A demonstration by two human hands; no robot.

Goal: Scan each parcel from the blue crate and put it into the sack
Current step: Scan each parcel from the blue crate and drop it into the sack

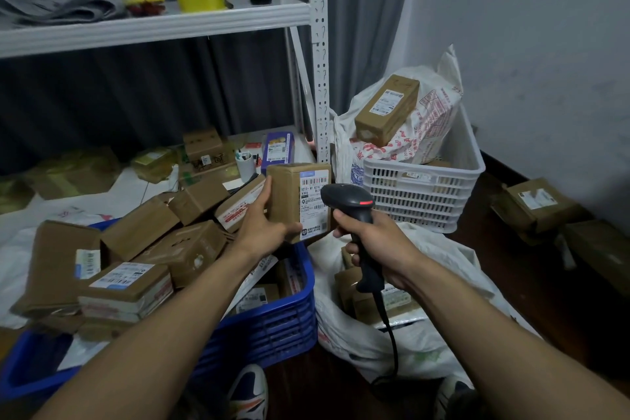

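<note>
1. Brown cardboard parcel (289, 204) is up in the air over the far corner of the blue crate (289, 317), clear of the pile, so I'd say we're at the scan step
2. Left hand (262, 225) grips it, thumb up the left side and fingers hooked under the bottom edge
3. Right hand (371, 242) is curled tight round the handle of the black scanner (347, 201); the scanner's head sits just beside the label (315, 204) with its nose aimed left at it, and a red light shows on top
4. Parcel stands upright, long axis running up and down, tipped just a touch; its white label face points right and a bit toward the wearer, pretty much straight at the scanner
5. Next move, I reckon: once it reads, swing the parcel right and down into the open white sack (358, 348) below the right hand, which has parcels in it. Scanner cable hangs across the sack mouth, so the drop needs to dodge that
</note>
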